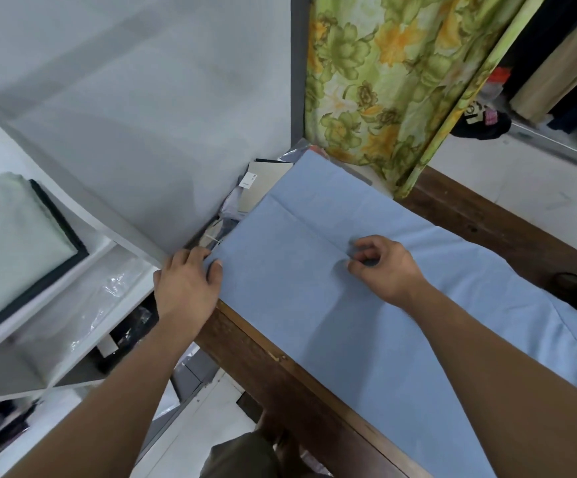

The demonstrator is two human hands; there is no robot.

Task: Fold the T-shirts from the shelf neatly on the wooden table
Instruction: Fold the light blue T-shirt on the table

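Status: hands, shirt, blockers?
Left hand grips edge of light blue T-shirt. Right hand pinches its middle crease. Shirt flat on brown wooden table. No blockers seen.

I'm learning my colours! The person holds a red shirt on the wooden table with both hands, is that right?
Not quite. The head view shows the shirt is light blue, not red. The left hand and right hand do hold it on the wooden table.

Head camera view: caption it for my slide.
A blue T-shirt on the wooden table, pinched by left hand and right hand.
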